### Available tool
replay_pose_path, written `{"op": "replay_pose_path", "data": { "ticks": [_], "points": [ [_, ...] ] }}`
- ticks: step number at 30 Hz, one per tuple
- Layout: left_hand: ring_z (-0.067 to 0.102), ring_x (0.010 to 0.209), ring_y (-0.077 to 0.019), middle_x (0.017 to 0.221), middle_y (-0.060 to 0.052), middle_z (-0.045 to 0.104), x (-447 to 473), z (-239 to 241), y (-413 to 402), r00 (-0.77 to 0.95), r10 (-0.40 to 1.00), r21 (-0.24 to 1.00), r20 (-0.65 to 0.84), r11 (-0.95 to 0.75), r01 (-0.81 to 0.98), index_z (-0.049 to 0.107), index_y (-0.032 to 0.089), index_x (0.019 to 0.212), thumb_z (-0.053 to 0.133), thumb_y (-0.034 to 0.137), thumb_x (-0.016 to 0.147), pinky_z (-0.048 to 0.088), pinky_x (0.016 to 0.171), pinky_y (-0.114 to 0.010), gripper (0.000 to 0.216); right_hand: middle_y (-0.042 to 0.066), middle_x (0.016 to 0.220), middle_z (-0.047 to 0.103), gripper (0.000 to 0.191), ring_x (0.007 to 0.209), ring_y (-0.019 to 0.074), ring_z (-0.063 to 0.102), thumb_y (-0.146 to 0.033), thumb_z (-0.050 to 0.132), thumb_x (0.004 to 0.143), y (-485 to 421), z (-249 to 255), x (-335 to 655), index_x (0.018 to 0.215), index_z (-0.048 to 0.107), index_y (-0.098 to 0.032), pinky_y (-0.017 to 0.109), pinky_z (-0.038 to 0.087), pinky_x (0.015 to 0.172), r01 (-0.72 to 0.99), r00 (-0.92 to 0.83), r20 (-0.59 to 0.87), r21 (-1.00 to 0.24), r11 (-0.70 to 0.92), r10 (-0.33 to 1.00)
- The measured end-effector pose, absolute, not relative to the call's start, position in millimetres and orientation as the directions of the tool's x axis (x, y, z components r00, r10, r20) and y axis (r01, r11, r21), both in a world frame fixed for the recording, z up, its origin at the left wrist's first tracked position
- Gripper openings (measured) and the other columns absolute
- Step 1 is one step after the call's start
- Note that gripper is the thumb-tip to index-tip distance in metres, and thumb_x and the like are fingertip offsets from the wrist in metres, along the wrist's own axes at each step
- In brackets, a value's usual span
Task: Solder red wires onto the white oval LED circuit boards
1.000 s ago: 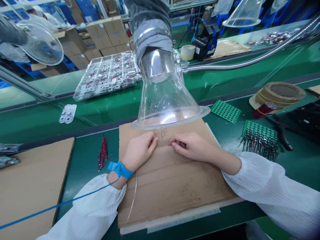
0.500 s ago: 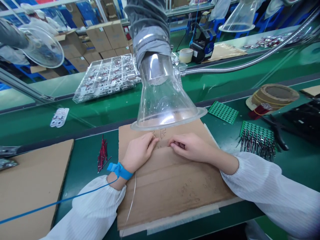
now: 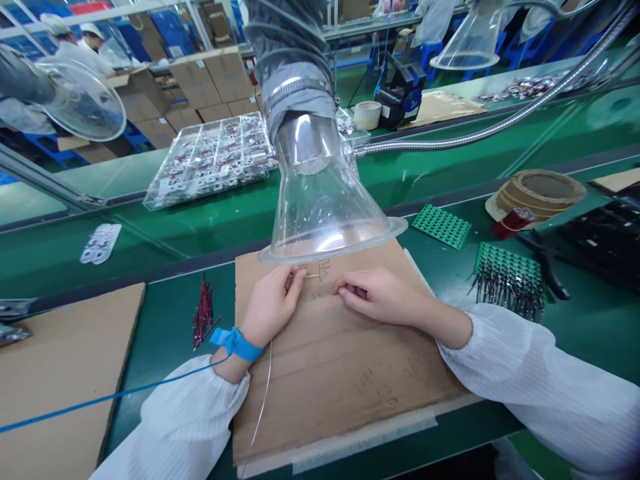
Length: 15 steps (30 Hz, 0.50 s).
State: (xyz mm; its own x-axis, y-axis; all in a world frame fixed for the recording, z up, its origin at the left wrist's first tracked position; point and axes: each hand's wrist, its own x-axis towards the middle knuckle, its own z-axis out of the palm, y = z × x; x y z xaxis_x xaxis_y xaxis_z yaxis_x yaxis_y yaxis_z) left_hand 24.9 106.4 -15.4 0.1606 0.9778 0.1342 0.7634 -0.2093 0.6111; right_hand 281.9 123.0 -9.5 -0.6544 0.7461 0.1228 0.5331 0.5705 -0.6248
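Both wrists down on cardboard (image 3: pixel 350 373); left hand (image 3: pixel 273 301) pinches thin wire (image 3: pixel 264 387) at fingertips; right hand (image 3: pixel 383 298) fingers curled under, contents not discernible

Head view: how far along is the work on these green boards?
Done: one wired board already bristles with red leads. In hand: left hand holds thin wire, right hand rests curled on the cardboard. Left: a bare board and loose leads.
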Motion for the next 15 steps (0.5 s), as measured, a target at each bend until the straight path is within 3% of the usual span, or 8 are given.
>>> {"op": "replay_pose_path", "data": {
  "ticks": [7,15],
  "points": [
    [0.049,0.061,-0.0159,0.066,0.004,0.049,25.1,-14.3,106.8,0.199,0.973,0.566,0.118,-0.231,0.792,0.052,0.022,0.082,0.051,0.039,0.104,0.031,0.061,-0.029,0.029,0.001,0.078,0.074,0.019,0.064,0.0142,0.061,-0.019,0.056,0.101,122.3,-8.4,281.7,0.102,0.076,-0.018,0.027,0.037,0.064,0.528,-0.657,0.118,-0.633,0.566,0.745],
    [0.054,0.063,-0.0168,0.067,0.003,0.056,22.5,-16.0,106.9,0.24,0.965,0.555,0.109,-0.259,0.791,0.056,0.022,0.083,0.051,0.043,0.106,0.033,0.062,-0.029,0.032,0.002,0.08,0.074,0.019,0.069,0.0163,0.064,-0.02,0.057,0.101,122.1,-8.5,281.7,0.102,0.076,-0.019,0.028,0.038,0.066,0.56,-0.647,0.091,-0.617,0.553,0.757]
  ]
}}
